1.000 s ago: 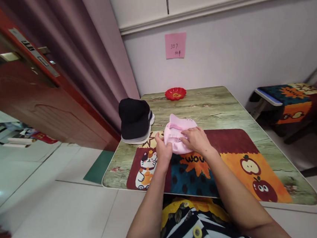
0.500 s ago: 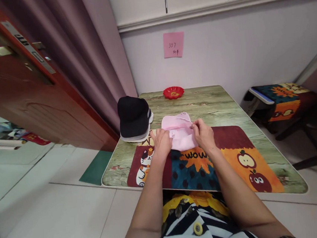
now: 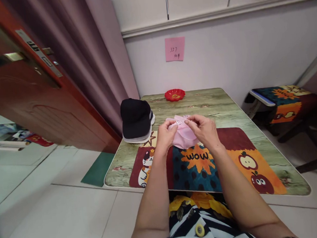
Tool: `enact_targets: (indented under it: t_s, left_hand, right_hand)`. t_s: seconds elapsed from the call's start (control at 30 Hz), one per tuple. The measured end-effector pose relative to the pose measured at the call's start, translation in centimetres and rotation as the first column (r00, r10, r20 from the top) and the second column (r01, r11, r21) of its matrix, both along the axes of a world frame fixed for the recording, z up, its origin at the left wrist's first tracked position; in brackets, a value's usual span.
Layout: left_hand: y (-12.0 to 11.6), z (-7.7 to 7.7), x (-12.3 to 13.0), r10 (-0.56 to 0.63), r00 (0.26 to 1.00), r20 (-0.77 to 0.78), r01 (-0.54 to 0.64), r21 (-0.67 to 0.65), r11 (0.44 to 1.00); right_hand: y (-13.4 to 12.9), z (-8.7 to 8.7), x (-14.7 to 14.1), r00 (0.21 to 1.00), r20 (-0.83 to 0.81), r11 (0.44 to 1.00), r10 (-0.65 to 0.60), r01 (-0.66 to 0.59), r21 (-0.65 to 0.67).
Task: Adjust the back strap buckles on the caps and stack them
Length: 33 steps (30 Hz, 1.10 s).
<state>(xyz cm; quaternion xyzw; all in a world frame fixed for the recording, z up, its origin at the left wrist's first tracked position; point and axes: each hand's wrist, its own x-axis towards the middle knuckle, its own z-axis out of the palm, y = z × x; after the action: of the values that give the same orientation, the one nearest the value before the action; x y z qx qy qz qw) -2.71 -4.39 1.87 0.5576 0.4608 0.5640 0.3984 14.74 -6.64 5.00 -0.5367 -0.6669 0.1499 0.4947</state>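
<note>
A: Both the left hand (image 3: 164, 135) and right hand (image 3: 204, 129) pinch the pink cap (image 3: 184, 137), lifted just above the placemat (image 3: 207, 163)

B: Its strap buckle could slip free; the black cap (image 3: 135, 118) lies beyond, then the red dish (image 3: 175, 94)

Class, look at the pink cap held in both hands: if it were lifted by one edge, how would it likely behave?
The pink cap is probably floppy: it creases and bunches between the left hand and right hand. It looks light, since fingertips alone pinch it up. Being soft cloth, it seems unlikely to roll or break.
</note>
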Motion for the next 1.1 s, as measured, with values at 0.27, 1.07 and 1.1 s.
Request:
enact_targets:
  t_s: [0.27, 1.07, 1.1]
  left_hand:
    - [-1.4, -0.7, 0.3, 0.078, 0.995, 0.056, -0.08, 0.031, 0.996]
    - [-4.0, 1.4, 3.2, 0.234, 0.903, -0.361, -0.07, 0.414, 0.908]
    - [-4.0, 1.4, 3.2, 0.259, 0.888, -0.379, -0.074, 0.438, 0.896]
  right_hand:
    - [-0.9, -0.9, 0.4, 0.969, -0.241, 0.998, 0.054, -0.062, -0.026]
    - [-0.4, -3.2, -0.8, 0.848, -0.524, 0.967, 0.079, -0.194, -0.167]
    - [-0.4, -3.1, -0.9, 0.85, -0.52, 0.965, 0.087, -0.201, -0.167]
